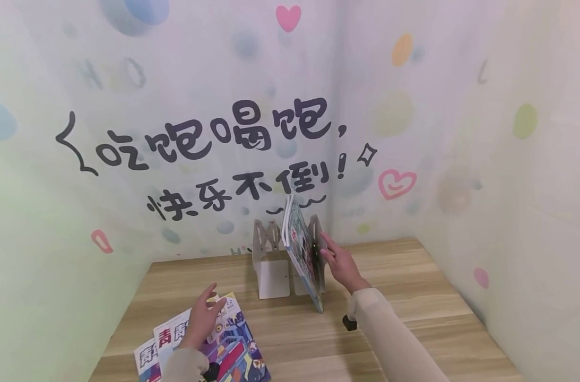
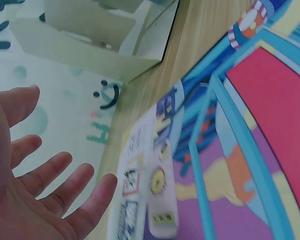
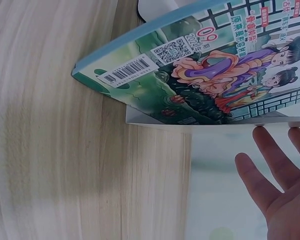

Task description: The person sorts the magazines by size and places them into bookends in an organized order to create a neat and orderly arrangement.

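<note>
A grey-white book stand (image 1: 273,278) is on the wooden table against the back wall. Green illustrated magazines (image 1: 301,246) stand upright in its right part, tilted, with the cover (image 3: 210,75) facing right. My right hand (image 1: 342,265) is at the stand's right side plate. In the right wrist view, extended fingertips (image 3: 260,131) touch the plate's outer face; the thumb is out of that view. My left hand (image 1: 205,321) hovers over a fanned pile of colourful magazines (image 1: 237,347) at the front left. Its fingers (image 2: 85,185) are spread and hold nothing.
Pale walls with coloured dots, hearts and large black lettering (image 1: 242,132) enclose the table (image 1: 390,297) at the back and sides. The stand's left divider plates (image 1: 260,241) rise left of the upright magazines.
</note>
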The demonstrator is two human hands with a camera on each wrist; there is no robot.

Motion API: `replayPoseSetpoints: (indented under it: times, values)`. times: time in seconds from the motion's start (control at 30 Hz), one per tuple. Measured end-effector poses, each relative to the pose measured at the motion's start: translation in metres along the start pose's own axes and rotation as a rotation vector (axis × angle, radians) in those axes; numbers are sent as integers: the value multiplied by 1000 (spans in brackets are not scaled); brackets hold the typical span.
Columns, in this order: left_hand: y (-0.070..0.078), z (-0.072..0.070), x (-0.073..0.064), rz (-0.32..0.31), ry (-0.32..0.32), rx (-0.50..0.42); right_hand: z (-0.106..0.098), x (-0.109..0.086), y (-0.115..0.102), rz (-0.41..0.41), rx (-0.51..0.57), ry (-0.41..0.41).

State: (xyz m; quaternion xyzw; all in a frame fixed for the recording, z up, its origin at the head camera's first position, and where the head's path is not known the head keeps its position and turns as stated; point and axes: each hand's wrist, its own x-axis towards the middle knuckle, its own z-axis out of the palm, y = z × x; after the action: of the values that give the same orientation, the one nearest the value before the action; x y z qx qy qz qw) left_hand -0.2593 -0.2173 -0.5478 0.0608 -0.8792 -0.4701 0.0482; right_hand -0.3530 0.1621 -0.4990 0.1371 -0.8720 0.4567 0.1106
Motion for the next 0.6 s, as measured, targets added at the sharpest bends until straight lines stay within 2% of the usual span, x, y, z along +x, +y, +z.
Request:
replayPoseSetpoints:
  times: [0.2, 0.43, 0.6]
  values:
    - [-15, -6, -5, -54, -5, -9, 0, -1, 0, 7, -10, 3]
    - [-23, -8, -11, -38, 34, 30, 1, -1, 1, -10, -21, 9]
    - [-26, -11, -13, -63, 53, 70, 1, -1, 1, -13, -22, 12]
